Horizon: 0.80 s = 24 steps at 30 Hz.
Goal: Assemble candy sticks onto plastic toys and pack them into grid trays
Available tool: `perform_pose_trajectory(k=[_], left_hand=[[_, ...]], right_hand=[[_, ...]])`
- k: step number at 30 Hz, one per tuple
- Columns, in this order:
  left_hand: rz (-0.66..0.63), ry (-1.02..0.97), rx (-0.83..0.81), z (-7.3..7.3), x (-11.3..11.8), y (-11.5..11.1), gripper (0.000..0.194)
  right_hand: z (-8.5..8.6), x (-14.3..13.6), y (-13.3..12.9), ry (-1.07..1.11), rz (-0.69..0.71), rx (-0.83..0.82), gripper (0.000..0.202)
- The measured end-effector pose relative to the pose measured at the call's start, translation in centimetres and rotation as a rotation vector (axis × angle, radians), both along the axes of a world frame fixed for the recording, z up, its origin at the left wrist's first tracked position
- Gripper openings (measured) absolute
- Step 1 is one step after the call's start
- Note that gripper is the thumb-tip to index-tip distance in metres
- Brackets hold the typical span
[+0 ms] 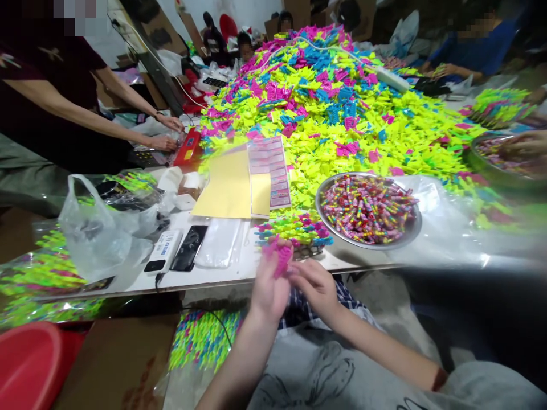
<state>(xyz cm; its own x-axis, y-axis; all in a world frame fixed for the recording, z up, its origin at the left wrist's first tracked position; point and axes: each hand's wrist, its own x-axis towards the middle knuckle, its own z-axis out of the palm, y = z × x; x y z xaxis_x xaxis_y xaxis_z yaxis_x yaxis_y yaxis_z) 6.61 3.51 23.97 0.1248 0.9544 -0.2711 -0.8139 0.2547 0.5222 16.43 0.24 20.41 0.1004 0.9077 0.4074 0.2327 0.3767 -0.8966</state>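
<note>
We are looking at a white desk (247, 263), its near edge running across the scene. Over its far part, a large heap of yellow, pink and blue plastic pieces (316, 108) is spreading. At the near left we are seeing a white device (166, 245), a dark phone (189, 247) and a translucent packet (217, 244) lying side by side. Yellow sheets (224, 185) are overlapping the heap's near side. By the near edge, a row of coloured pieces (294, 226) is lying, and just to its right a metal bowl (371, 245) is standing.

We see a pale wall (258, 11) at the back, a white desk (363, 257) across the middle, grey floor (382, 296) below, and deep shadow at right.
</note>
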Motion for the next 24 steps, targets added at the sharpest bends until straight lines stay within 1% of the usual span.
perform_pose_trajectory(k=[5, 8, 12, 15, 17, 19, 22, 24], left_hand=[[0.011, 0.015, 0.035, 0.1, 0.1, -0.4, 0.025], [0.074, 0.108, 0.064, -0.1, 0.0, -0.8, 0.026], [0.15, 0.22, 0.148, -0.2, 0.1, -1.2, 0.025], [0.213, 0.268, 0.189, 0.0, 0.1, -1.3, 0.027], [0.202, 0.271, 0.206, 0.0, 0.1, -1.4, 0.027], [0.176, 0.27, 0.228, 0.0, 0.1, -1.5, 0.026], [0.203, 0.305, 0.241, -0.1, 0.1, -1.8, 0.024], [0.227, 0.342, 0.211, -0.2, 0.1, -2.0, 0.025]], right_hand=[[0.8, -0.4, -0.2, -0.056, -0.006, 0.076, 0.022], [1.0, -0.6, -0.4, -0.091, -0.013, 0.097, 0.023], [1.0, -0.6, -0.6, -0.138, -0.013, 0.069, 0.023], [0.9, -0.8, -0.8, -0.198, 0.003, 0.052, 0.024], [0.9, -1.0, -0.9, -0.217, 0.005, 0.046, 0.024], [1.1, -1.4, -1.1, -0.198, -0.025, 0.033, 0.023], [1.2, -2.1, -1.4, -0.135, -0.096, -0.004, 0.02], [1.3, -2.3, -1.4, -0.115, -0.109, -0.033, 0.019]])
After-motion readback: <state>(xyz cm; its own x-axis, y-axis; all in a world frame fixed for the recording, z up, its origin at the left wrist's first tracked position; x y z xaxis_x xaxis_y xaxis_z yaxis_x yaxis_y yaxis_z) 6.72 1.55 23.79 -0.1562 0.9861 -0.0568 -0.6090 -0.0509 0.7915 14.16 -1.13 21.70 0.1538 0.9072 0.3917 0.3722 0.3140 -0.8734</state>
